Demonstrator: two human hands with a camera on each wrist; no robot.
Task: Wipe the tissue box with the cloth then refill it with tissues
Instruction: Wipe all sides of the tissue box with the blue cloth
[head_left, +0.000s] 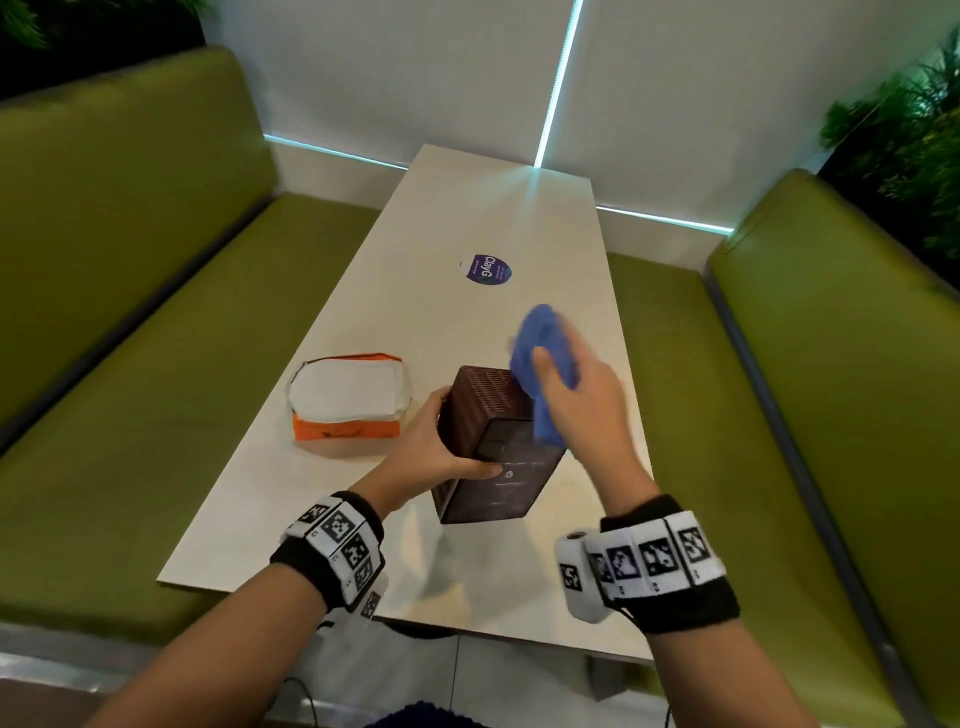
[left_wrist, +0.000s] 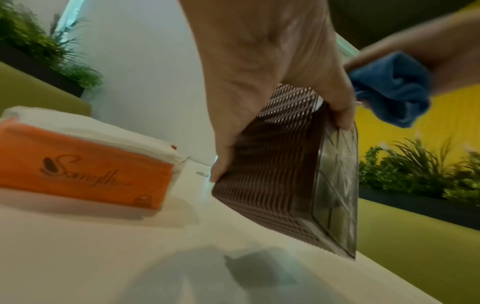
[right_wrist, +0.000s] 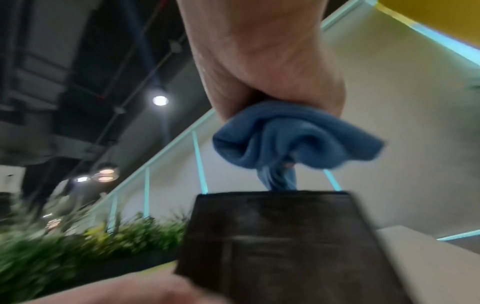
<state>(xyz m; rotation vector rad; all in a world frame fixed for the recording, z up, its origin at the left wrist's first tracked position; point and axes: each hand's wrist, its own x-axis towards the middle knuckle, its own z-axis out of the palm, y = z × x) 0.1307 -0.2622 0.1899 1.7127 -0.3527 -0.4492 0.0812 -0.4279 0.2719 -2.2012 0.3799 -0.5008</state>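
The tissue box (head_left: 488, 452), dark and ribbed, is tilted on one lower edge on the table (head_left: 332, 525) and steadied by the left hand (head_left: 441, 447), thumb on the smooth upper face, fingers curled round the ribbed side; it is judged rigid, light and somewhat slick, best clamped across its two long sides. Against its far right edge the cloth (head_left: 543, 364), soft and bunched, is gripped in the curled fingers of the right hand (head_left: 582, 400). Beyond, to the left, the tissue pack (head_left: 348, 400) lies untouched.
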